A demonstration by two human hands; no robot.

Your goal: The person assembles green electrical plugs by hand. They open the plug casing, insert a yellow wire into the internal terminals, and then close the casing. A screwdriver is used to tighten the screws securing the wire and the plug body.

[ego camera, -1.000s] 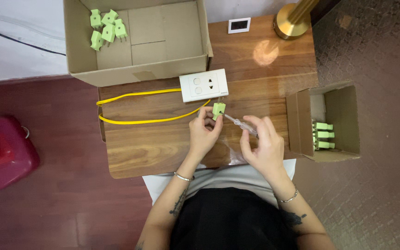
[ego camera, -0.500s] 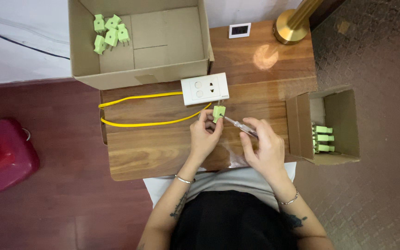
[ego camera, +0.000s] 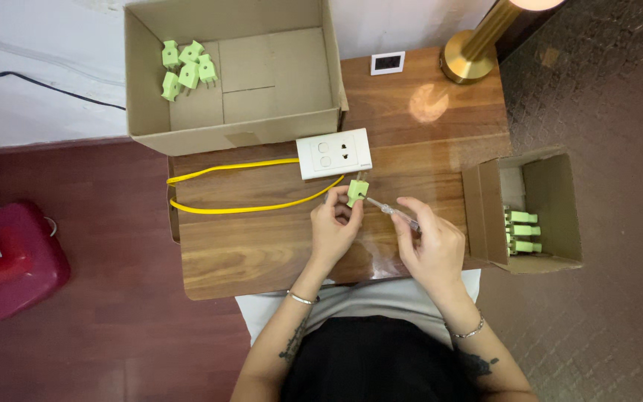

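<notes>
— What do you have in your hands, seen from the head camera?

— Your left hand [ego camera: 334, 231] has its grip pinched on a small green plug [ego camera: 356, 191], holding it just above the surface [ego camera: 262, 246], right beside the near edge of the white socket block [ego camera: 334, 153]. The plug's metal prongs point toward the far side.

— And your right hand?

— Your right hand [ego camera: 433, 249] has its grip pressed around a slim screwdriver [ego camera: 390, 211] with a clear handle. The shaft runs left and slightly far, and its tip meets the plug's side.

— Where does that sit in the scene?

— Both of your hands are near the middle of the wooden surface, close to its near edge. A yellow cable [ego camera: 240, 205] loops out left from the socket block and lies flat on the wood.

— What else is around you?

— On the far left stands a large open cardboard box [ego camera: 277, 74] with several more green plugs [ego camera: 186, 68] heaped in its far left corner. To your right, a smaller cardboard box [ego camera: 552, 201] lies with its opening toward you, with a stack of green plugs [ego camera: 522, 231] inside. On the far side of the surface there is a brass lamp base [ego camera: 469, 63] and a small white framed display [ego camera: 387, 62]. On the floor to the left sits a red container [ego camera: 9, 260].
</notes>
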